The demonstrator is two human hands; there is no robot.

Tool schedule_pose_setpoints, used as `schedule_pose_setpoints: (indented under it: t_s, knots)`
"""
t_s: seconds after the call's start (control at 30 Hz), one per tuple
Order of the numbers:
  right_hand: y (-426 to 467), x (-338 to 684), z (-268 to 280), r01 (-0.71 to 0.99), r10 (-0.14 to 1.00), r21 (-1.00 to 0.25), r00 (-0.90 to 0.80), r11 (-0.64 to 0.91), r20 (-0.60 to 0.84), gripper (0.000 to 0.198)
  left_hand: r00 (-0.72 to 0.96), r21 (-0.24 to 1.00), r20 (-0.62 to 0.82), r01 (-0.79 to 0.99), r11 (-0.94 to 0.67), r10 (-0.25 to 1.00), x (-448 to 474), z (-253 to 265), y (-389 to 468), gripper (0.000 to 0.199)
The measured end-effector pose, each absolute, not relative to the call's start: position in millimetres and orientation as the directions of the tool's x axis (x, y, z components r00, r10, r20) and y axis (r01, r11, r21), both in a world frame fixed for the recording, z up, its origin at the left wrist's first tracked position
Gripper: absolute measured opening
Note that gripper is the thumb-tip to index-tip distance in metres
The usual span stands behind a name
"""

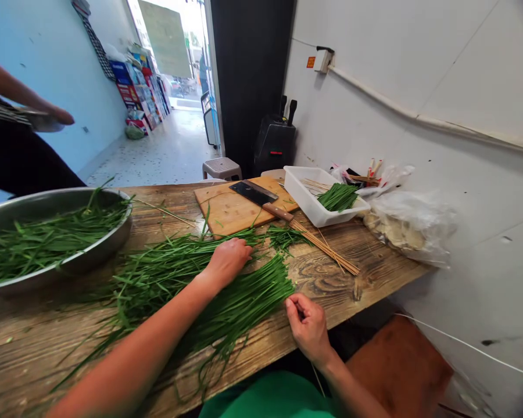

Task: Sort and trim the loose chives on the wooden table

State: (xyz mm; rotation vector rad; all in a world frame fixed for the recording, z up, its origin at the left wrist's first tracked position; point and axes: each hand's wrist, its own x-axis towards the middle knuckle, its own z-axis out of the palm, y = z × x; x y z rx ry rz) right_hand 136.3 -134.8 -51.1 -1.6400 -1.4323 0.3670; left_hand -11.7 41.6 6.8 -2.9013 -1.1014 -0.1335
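Note:
Long green garlic chives (pixel 244 296) lie in two heaps on the wooden table, cut ends to the right. My left hand (pixel 229 261) reaches across them, its fingers curled closed on stalks of the far heap (pixel 169 264); the fingertips are partly hidden. At the near table edge my right hand (pixel 307 325) is closed in a pinch beside the cut ends of the near heap. A thin pale stick, apparently a bamboo skewer (pixel 318 380), shows below that hand. Short chive pieces (pixel 285 237) sit near a bundle of bamboo skewers (pixel 326 249).
A cleaver (pixel 255 194) rests on a cutting board (pixel 218 212), its handle over the skewers. A white plastic box (pixel 326 217) holds chives and skewers. Plastic bags (pixel 405 220) lie by the wall. A metal basin (pixel 82 255) of greens stands left; another person's arm (pixel 21 87) is behind it.

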Motion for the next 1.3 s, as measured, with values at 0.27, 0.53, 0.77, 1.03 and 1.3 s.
schedule_pose_setpoints:
  t_s: [0.27, 0.53, 0.77, 1.03, 1.3]
  knots:
    - [-135, 135, -48, 0.653, 0.891, -0.752, 0.285, 0.09, 0.353, 0.022, 0.693, 0.411, 0.269, 0.546, -0.73, 0.669, -6, 15, 33, 0.025]
    - [-135, 135, -49, 0.638, 0.896, -0.765, 0.286, 0.085, 0.339, 0.023, 0.639, 0.725, 0.105, 0.475, -0.498, 0.762, 1, 8, 31, 0.029]
    - [-135, 135, -51, 0.654, 0.895, -0.752, 0.283, 0.083, 0.346, 0.024, 0.528, 0.838, 0.012, 0.458, -0.297, 0.849, -1, 17, 34, 0.032]
    - [-134, 135, -49, 0.66, 0.882, -0.745, 0.293, 0.093, 0.37, 0.023, 0.584, 0.897, 0.01, 0.353, -0.265, 0.812, 0, 24, 28, 0.038]
    - [-135, 136, -48, 0.642, 0.885, -0.761, 0.296, 0.094, 0.359, 0.024, 0.534, 0.908, 0.022, 0.343, -0.24, 0.845, 2, 8, 30, 0.033]
